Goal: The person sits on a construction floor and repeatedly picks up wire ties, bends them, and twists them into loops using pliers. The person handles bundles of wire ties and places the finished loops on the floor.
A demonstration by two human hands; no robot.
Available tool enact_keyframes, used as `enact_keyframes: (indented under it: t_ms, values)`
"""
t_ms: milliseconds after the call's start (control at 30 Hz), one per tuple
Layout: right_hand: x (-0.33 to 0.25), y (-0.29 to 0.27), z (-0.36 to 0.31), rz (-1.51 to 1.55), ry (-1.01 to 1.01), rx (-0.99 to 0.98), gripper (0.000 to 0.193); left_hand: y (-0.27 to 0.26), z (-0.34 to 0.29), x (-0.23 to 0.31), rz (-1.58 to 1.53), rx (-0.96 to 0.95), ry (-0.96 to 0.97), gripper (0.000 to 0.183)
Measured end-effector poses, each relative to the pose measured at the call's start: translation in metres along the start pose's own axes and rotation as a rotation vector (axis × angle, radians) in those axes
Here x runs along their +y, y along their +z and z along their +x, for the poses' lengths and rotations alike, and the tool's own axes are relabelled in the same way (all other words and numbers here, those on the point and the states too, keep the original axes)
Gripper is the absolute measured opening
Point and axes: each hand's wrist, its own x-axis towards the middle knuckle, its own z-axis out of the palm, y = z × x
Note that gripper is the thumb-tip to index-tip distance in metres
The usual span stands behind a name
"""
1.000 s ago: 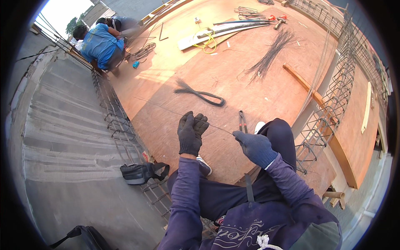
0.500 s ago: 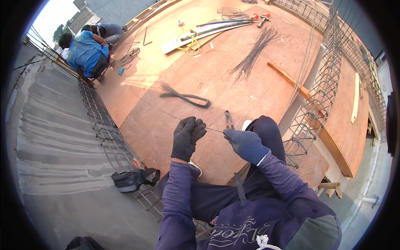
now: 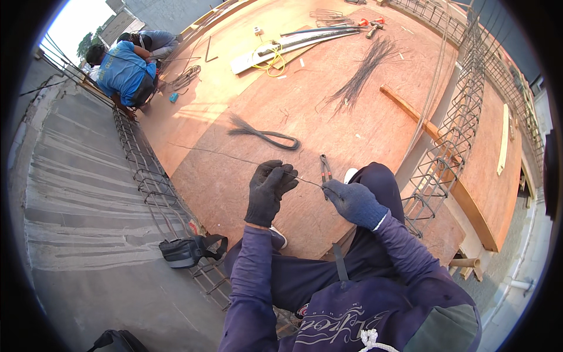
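In a dark glove, my left hand [image 3: 267, 190] pinches a thin tie wire [image 3: 309, 181]. My right hand [image 3: 356, 203], in a blue-grey glove, closes on the wire's right end. A short stretch runs between the two hands, and a long tail trails from the left hand toward the far left over the plywood. Just beyond my right hand lies a pair of pincers [image 3: 326, 170] with orange-marked handles. Farther out, a folded bundle of tie wire [image 3: 275, 141] rests on the board.
Plywood [image 3: 234, 188] forms the deck. Loose wires [image 3: 366, 73], a hammer [image 3: 372, 32] and a yellow cord [image 3: 275, 61] lie farther off. Rebar cages [image 3: 454, 141] run along both sides. A black bag [image 3: 182, 252] sits at left. Two people [image 3: 126, 73] crouch at the far left.
The wire's long tail has swung lower and toward me at the left. Both hands keep their hold with only a slight shift, and the whole view has moved a little.
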Motion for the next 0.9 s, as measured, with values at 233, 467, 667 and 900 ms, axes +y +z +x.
enact_keyframes:
  t_ms: [233,467,667,900]
  values:
    - [-0.004,0.0,0.004,0.018,0.026,-0.054,0.024,0.016,-0.005,0.002,0.076,-0.027,-0.004,0.033]
    - [-0.006,0.002,0.007,-0.022,-0.01,-0.003,0.025,0.015,-0.005,-0.014,0.077,-0.045,-0.035,0.033]
    - [-0.007,-0.013,0.0,-0.035,0.086,-0.078,0.025,0.011,-0.003,-0.008,0.041,-0.028,0.009,0.032]
    - [0.005,-0.011,0.003,0.265,0.015,-0.14,0.027,0.01,-0.004,-0.004,0.008,-0.085,0.042,0.034]
